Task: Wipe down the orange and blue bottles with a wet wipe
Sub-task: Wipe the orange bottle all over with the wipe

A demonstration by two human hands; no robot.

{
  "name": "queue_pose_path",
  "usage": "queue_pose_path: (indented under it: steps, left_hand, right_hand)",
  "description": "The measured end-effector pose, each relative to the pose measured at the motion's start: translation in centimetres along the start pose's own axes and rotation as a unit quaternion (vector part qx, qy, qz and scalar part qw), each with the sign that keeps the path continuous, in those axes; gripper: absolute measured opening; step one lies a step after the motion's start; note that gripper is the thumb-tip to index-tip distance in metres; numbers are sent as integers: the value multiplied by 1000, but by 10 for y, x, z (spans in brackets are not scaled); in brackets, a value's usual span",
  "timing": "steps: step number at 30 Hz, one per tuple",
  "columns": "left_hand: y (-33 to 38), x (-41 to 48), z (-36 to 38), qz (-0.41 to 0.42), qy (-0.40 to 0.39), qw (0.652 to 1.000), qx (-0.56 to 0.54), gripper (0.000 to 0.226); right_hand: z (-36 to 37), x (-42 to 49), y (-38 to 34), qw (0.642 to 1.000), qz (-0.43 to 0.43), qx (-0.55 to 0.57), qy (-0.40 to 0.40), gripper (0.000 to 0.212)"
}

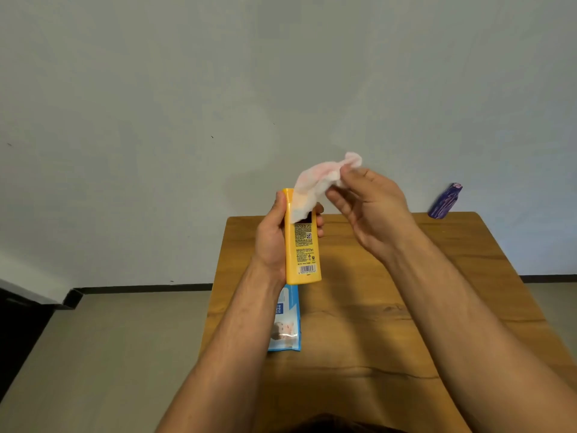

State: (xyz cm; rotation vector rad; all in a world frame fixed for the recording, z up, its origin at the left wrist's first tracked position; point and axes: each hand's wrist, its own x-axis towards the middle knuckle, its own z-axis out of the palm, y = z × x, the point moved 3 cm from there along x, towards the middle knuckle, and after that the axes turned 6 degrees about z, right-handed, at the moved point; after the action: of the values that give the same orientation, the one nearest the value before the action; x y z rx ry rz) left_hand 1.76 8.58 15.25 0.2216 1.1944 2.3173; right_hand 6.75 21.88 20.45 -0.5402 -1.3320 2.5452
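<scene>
My left hand (271,242) grips the orange bottle (303,254) and holds it upright above the wooden table, its printed back label and barcode facing me. My right hand (371,210) pinches a white wet wipe (315,182) between thumb and fingers. The wipe drapes down over the top of the orange bottle and hides its cap end. The blue bottle (445,201), dark blue-purple, stands tilted at the table's far right corner, apart from both hands.
A light blue pack of wet wipes (285,320) lies flat near the left edge of the wooden table (374,323), partly under my left forearm. A pale wall rises behind the table. Grey floor lies to the left.
</scene>
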Motion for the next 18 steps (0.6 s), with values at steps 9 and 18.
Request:
queue_pose_path:
  steps: [9,18]
  left_hand:
    - [-2,-3,-7,-49,-9,998,-42,65]
    - [-4,-2,-10,-91,-10,994,-66,62]
  right_hand:
    - [-8,-20,33,734,-323,-598,0,21]
    - [4,-38,45,534,-460,-704,-90,27]
